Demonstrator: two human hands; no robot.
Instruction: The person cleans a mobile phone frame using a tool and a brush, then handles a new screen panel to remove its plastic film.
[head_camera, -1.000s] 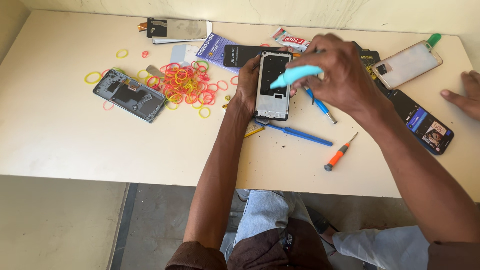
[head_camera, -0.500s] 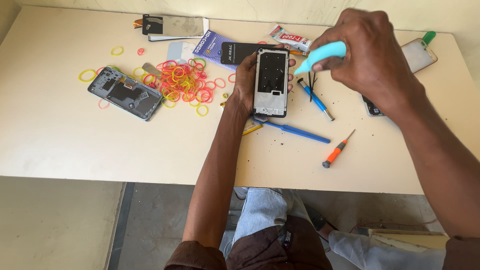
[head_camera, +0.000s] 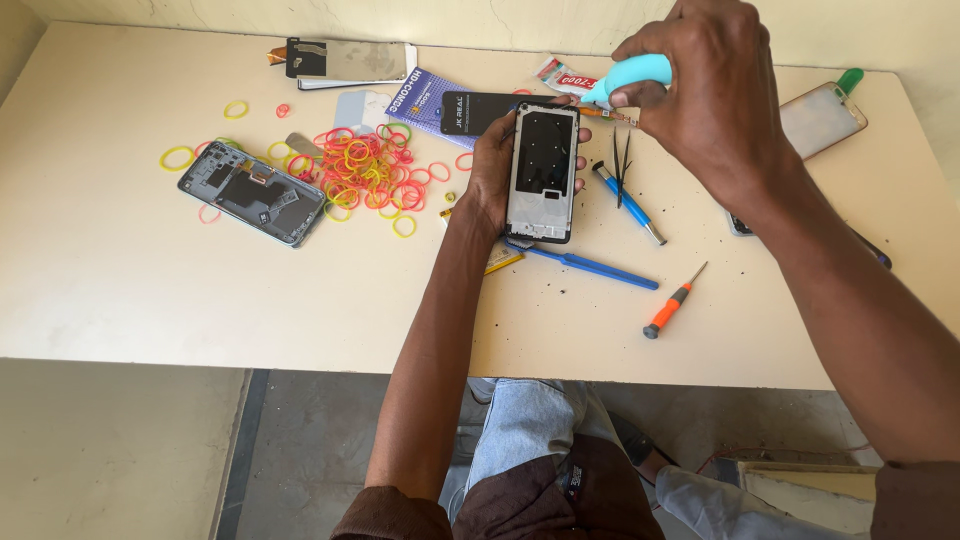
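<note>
**Phone frame held over the tabletop, light-blue tube at its top edge**

The left hand (head_camera: 495, 175) grips a rectangular black-and-silver phone frame (head_camera: 543, 172) by its long sides, fingers wrapped round from behind and thumb along the left edge; the frame stands nearly flat, its inner metal plate matt and dark, above the middle of the cream, smooth tabletop (head_camera: 120, 290) towards the far edge; the forearm runs straight up from the near edge, wrist slightly bent. The right hand (head_camera: 710, 95) is closed round a soft light-blue plastic tube (head_camera: 632, 76), knuckles up, the tube's nozzle end pointing at the frame's top right corner; whether it touches there cannot be told.

Left of the frame lies a loose heap of thin rubber bands in pink, yellow and orange (head_camera: 365, 170), with strays scattered towards the left edge; beside them a grey opened phone body with exposed parts (head_camera: 252, 193). Right of the frame lie black tweezers (head_camera: 622, 160), a blue-handled tool with a metal tip (head_camera: 628, 203), a flat blue plastic pry stick (head_camera: 592, 266) and, nearer the front edge, a small orange-handled screwdriver (head_camera: 674, 301); dark specks dot the surface here.
</note>
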